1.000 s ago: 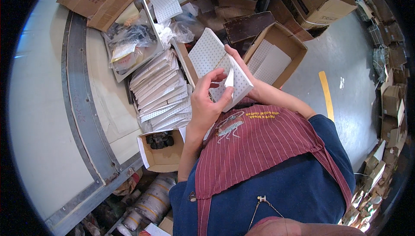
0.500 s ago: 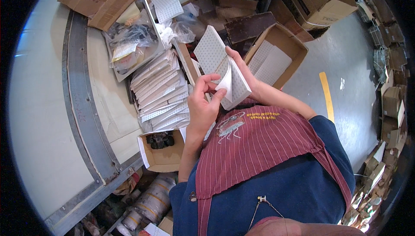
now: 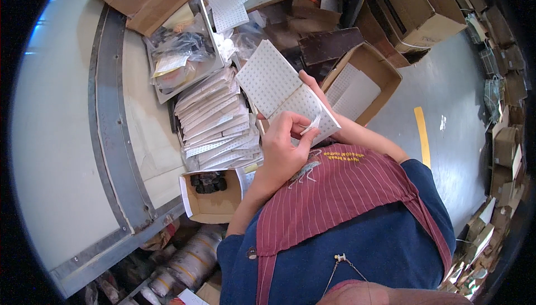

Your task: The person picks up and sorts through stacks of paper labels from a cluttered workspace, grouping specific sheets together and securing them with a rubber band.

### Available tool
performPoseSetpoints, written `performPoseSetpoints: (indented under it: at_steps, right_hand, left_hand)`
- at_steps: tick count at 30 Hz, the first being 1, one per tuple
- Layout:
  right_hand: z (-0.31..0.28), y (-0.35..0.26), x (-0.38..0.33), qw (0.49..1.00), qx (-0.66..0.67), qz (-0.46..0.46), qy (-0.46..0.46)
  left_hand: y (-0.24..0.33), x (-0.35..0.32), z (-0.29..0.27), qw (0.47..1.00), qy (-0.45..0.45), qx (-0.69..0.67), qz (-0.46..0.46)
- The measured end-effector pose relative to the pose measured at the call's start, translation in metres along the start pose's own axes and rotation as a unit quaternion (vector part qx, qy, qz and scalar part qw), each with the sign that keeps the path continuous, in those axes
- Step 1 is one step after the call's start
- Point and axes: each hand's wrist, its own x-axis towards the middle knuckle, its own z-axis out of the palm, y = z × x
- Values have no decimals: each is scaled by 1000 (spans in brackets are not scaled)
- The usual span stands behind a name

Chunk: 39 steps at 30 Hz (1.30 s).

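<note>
A thick stack of white sheets covered with rows of small printed marks lies across my right hand, with a crease or narrow band across its middle. My right hand grips it along the right edge, thumb on the rim and most fingers hidden beneath. Over the near end, my left hand is closed, thumb and fingertips pinching a lifted, crumpled white sheet corner. Just left of the hands lies a tall leaning pile of similar marked sheets.
An open carton with dark parts sits below the pile. A tray of plastic bags and papers stands behind it. To the right, another open box holds white sheets. A grey-edged table lies left; wrapped rolls are underneath.
The curled sheet end held by my left hand is now a small crumpled corner, and more of the marked face shows. The stack and my left hand have shifted slightly right in view.
</note>
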Motion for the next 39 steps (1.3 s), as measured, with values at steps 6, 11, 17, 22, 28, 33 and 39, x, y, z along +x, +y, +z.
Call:
performPoseSetpoints:
  at_steps: [6, 11, 17, 22, 28, 33, 39]
  right_hand:
    - [3, -3, 1, 999, -2, -27, 24]
    - [8, -6, -3, 999, 31, -23, -7]
    - [11, -12, -7, 997, 37, -39, -50]
    - [14, -12, -9, 995, 66, -54, -57]
    - [11, -14, -7, 992, 74, -46, -95]
    - [15, -17, -6, 991, 59, -94, -69]
    - [9, -28, -9, 989, 41, -130, -51]
  left_hand:
    - [12, 2, -5, 1000, 2, 22, 14]
    - [13, 4, -9, 991, -36, 59, 114]
    - [16, 10, -8, 977, -65, 44, 200]
    - [20, 13, -4, 966, -74, 54, 240]
    - [17, 9, 0, 966, -60, 66, 241]
    - [20, 9, 3, 964, -42, 113, 238]
    - [19, 12, 2, 969, -24, 152, 196]
